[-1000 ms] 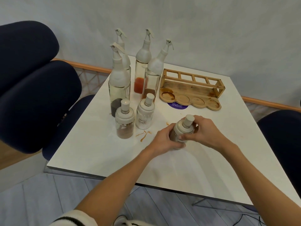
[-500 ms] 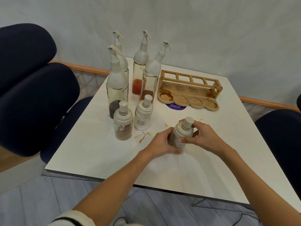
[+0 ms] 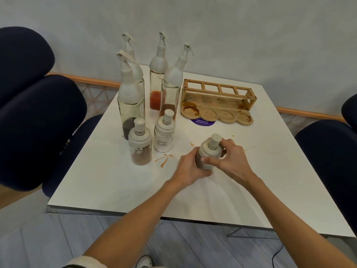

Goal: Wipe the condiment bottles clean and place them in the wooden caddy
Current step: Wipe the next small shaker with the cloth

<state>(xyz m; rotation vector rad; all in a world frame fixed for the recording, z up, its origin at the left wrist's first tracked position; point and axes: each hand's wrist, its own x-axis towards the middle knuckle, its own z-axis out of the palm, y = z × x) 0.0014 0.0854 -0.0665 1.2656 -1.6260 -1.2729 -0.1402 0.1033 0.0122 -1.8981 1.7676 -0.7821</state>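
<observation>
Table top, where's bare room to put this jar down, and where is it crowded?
Free: the near strip between the held jar and the table's front edge; also the right side in front of the wooden caddy. Crowded: the far-left corner, where four tall bottles and two small jars cluster, with sauce streaks beside them.

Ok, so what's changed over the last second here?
Very little. The left hand and right hand keep gripping the small glass jar with the beige plunger lid. It has only tilted slightly, and its label now shows between them. The two other small jars, the tall spout bottles and the empty wooden caddy stand unmoved.
</observation>
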